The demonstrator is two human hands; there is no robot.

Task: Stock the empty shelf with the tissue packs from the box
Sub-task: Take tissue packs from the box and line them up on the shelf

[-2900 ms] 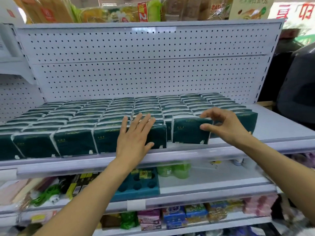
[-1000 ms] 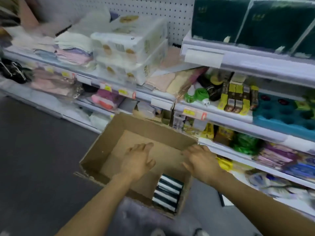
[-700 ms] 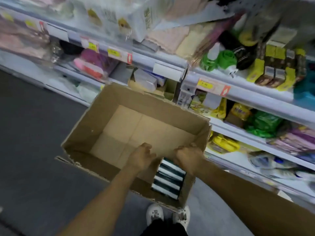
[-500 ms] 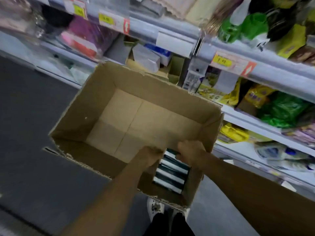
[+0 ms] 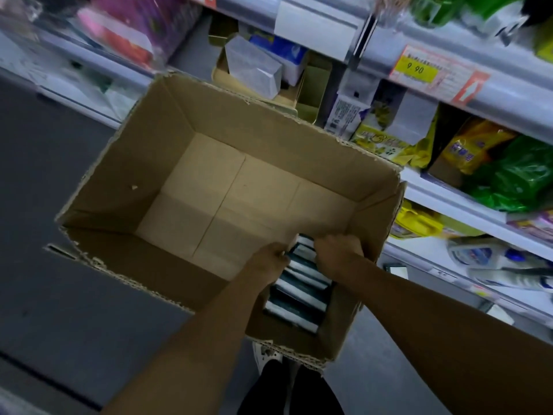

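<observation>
The last tissue packs (image 5: 294, 290), stood on edge in the box's (image 5: 125, 181) near right corner, are clasped by left hand (image 5: 268, 259) and right hand (image 5: 336, 250) (fingers curled), best lifted squeezed together.

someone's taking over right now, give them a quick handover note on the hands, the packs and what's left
Left hand and right hand: both down in the cardboard box, fingers curled on the far end of the tissue packs.
Packs: one short row standing on edge in the box's near right corner; the rest of the box floor is bare.
Done: box nearly emptied.
Left: lift these last packs out and shelve them.
</observation>
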